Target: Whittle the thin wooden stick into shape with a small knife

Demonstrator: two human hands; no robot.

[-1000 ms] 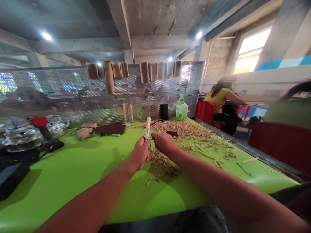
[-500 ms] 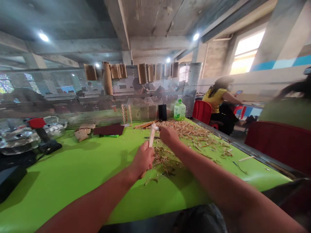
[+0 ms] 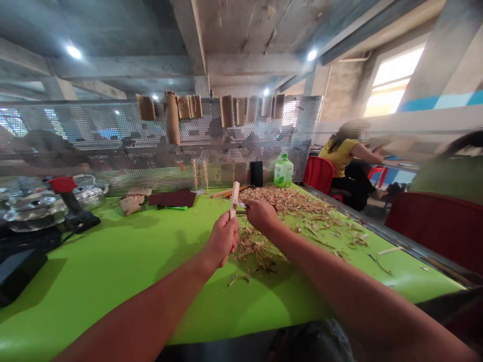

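Observation:
My left hand [image 3: 222, 238] is closed around the lower part of a pale wooden stick [image 3: 234, 198], which tilts up and away from me above the table. In my right hand [image 3: 260, 215] is a small knife [image 3: 242, 205]; its short blade shows at the stick's right side, and the fist hides most of the handle. Whether the blade touches the wood I cannot tell. Curled wood shavings [image 3: 251, 244] lie under and beside both hands, with a larger heap [image 3: 298, 201] behind the right hand.
A green bottle [image 3: 283, 172] and a black box [image 3: 256, 174] stand by the perforated metal screen [image 3: 124, 156]. Metal kettles [image 3: 32, 211], a red-topped power tool [image 3: 70, 201] and a dark red sheet [image 3: 172, 199] are on the left. A person in yellow [image 3: 343, 153] sits at the right.
The knife has come down along the stick towards my left hand, and the shaving at the stick's top is gone from there. The view has shifted slightly left.

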